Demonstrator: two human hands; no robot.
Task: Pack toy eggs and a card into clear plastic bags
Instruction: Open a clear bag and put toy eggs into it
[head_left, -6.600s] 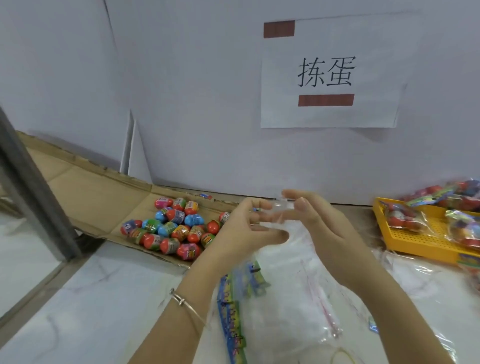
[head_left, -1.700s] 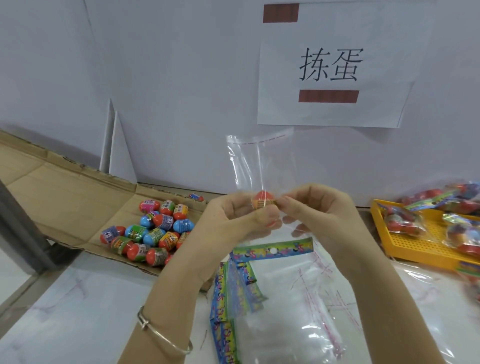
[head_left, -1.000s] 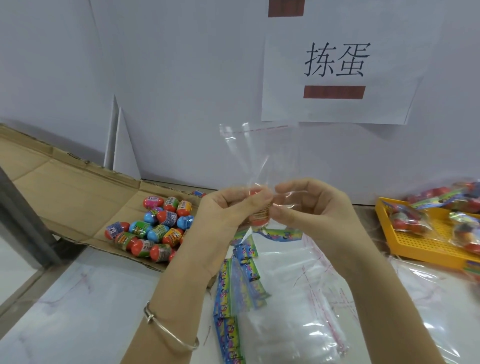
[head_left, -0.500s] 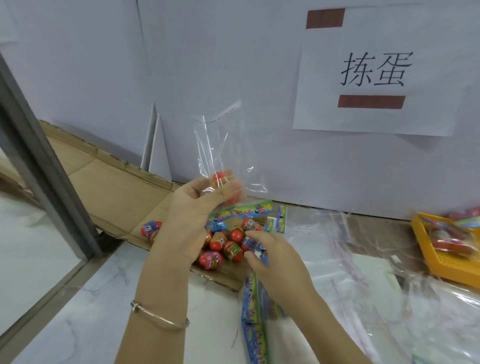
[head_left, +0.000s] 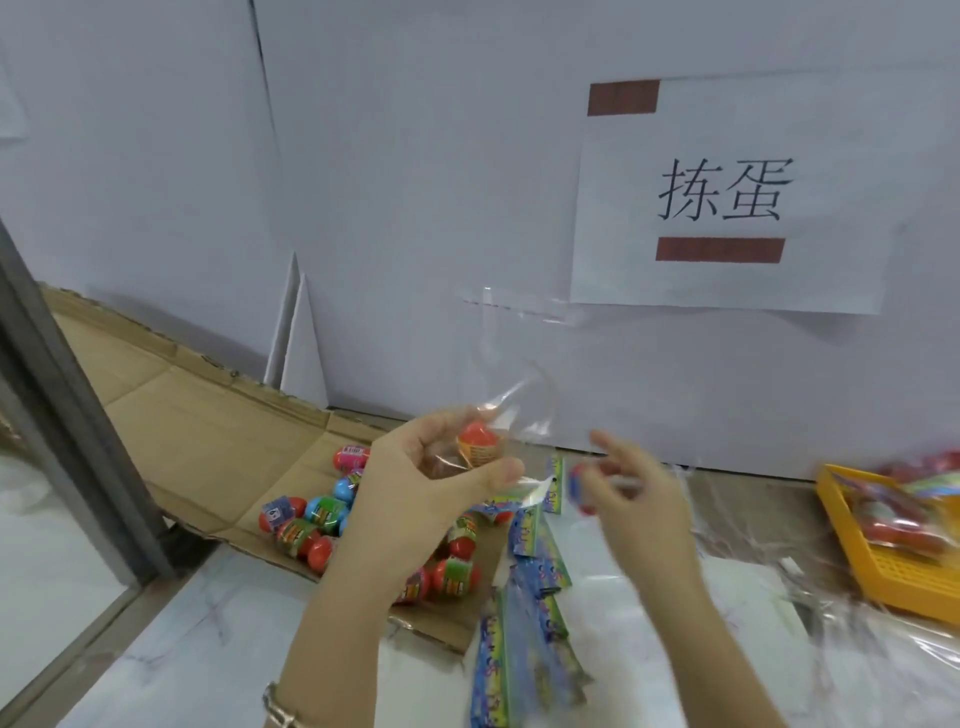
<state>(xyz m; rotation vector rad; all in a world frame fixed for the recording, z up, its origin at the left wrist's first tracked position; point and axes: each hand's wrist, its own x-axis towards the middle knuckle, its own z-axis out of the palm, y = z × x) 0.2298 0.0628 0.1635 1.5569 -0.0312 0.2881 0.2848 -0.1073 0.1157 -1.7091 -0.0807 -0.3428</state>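
My left hand (head_left: 431, 488) grips the lower part of a clear plastic bag (head_left: 511, 358), whose open mouth stands upward. One orange-red toy egg (head_left: 480, 441) sits inside the bag, held through the plastic. My right hand (head_left: 636, 501), blurred by motion, pinches a red and blue toy egg (head_left: 579, 486) just right of the bag. A pile of loose toy eggs (head_left: 311, 519) lies on flattened cardboard (head_left: 208, 452) below my left hand. Colourful cards (head_left: 524, 629) lie in a loose row on the table beneath my hands.
A yellow tray (head_left: 883, 582) with packed bags stands at the right edge. Empty clear bags (head_left: 675, 597) are spread on the marble table. A white wall with a paper sign (head_left: 727, 208) rises behind. A grey metal post (head_left: 67, 415) stands at the left.
My right hand has come up from the egg pile with an egg and moved right of the bag. My left hand still holds the bag with one egg inside.
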